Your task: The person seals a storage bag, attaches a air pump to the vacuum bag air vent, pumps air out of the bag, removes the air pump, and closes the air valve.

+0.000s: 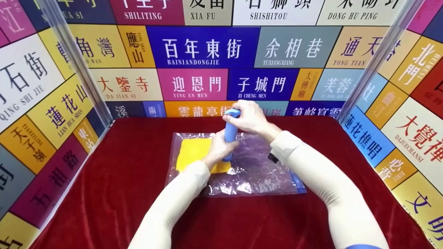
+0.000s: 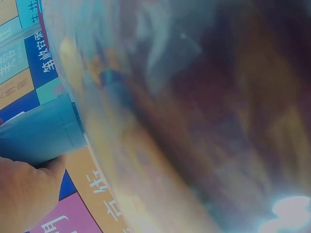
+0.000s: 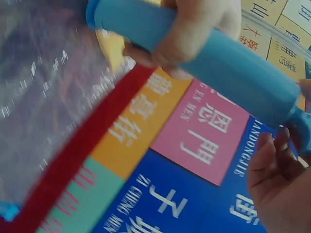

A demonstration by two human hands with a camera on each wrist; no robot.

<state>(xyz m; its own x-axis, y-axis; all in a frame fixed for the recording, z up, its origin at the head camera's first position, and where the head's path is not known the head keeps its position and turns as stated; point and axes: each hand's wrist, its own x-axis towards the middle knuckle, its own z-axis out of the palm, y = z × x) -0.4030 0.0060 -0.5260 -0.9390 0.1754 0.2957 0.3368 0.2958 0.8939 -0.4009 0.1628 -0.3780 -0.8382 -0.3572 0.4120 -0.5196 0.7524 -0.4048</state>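
Note:
A blue hand pump (image 1: 231, 132) stands nearly upright on a clear plastic storage bag (image 1: 259, 181). Inside the bag's left part lies a folded yellow cloth (image 1: 193, 154). My left hand (image 1: 219, 147) grips the pump's barrel low down, its fingers wrapped round it in the right wrist view. At the top, my right hand (image 1: 251, 116) holds the pump's handle (image 3: 302, 128), which sits close against the barrel. In the left wrist view the pump (image 2: 41, 131) meets the shiny film, and part of the left hand (image 2: 26, 194) shows below it.
A dark red cloth (image 1: 138, 207) covers the table under the bag. A blue strip (image 1: 298, 183) runs along the bag's right edge. Panels with printed street names (image 1: 204, 48) stand behind and at both sides, with clear posts (image 1: 78, 62) at the corners.

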